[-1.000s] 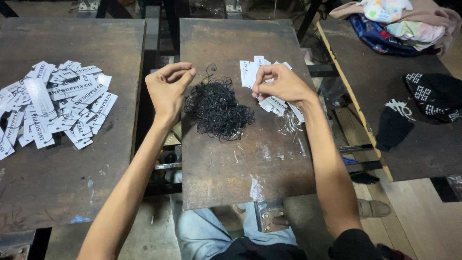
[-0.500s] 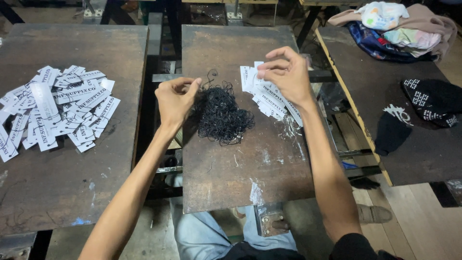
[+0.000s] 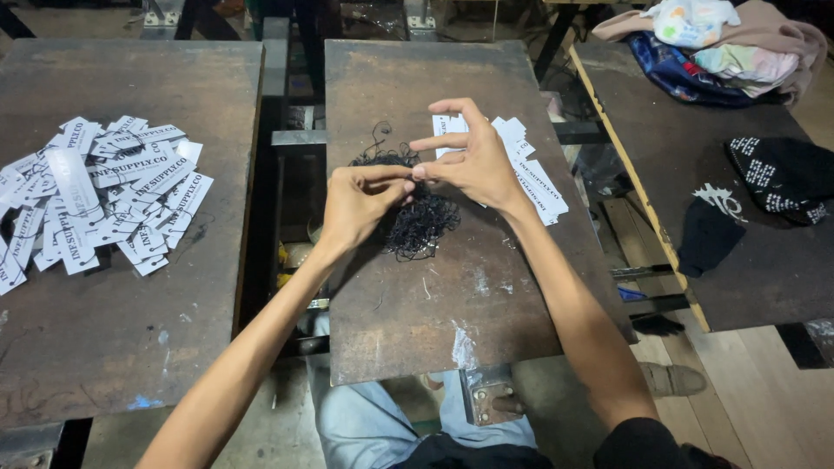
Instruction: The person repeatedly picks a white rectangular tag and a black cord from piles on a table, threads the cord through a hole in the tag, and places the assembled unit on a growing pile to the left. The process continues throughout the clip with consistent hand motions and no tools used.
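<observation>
- left hand (image 3: 360, 204): raised just above the middle board (image 3: 452, 295), fingers curled inward, thumb and forefinger pinched together at the fingertips of the other hand. something very fine seems caught in the pinch, likely a black string; too thin to confirm.
- right hand (image 3: 473, 161): thumb and forefinger closed to meet the left pinch, remaining three fingers spread and lifted. what it grips cannot be made out.
- tangle of black string loops (image 3: 417, 217): lies on the middle board directly beneath and between both hands, partly hidden by them. a stray loop curls out at its upper left.
- small stack of white printed tags (image 3: 534, 178): on the same board, just right of the tangle, fanned toward the board's right edge and partly behind the right hand.
- large heap of white tags (image 3: 95, 195): on the left board (image 3: 130, 347), well apart from the hands, loosely scattered.
- right board (image 3: 695, 139): carries a black knit cap with white pattern (image 3: 782, 178), a dark garment (image 3: 708, 234) beside it, and a pile of mixed clothing (image 3: 730, 48) at the far end.
- person's legs in light trousers (image 3: 365, 426) visible below the middle board.
</observation>
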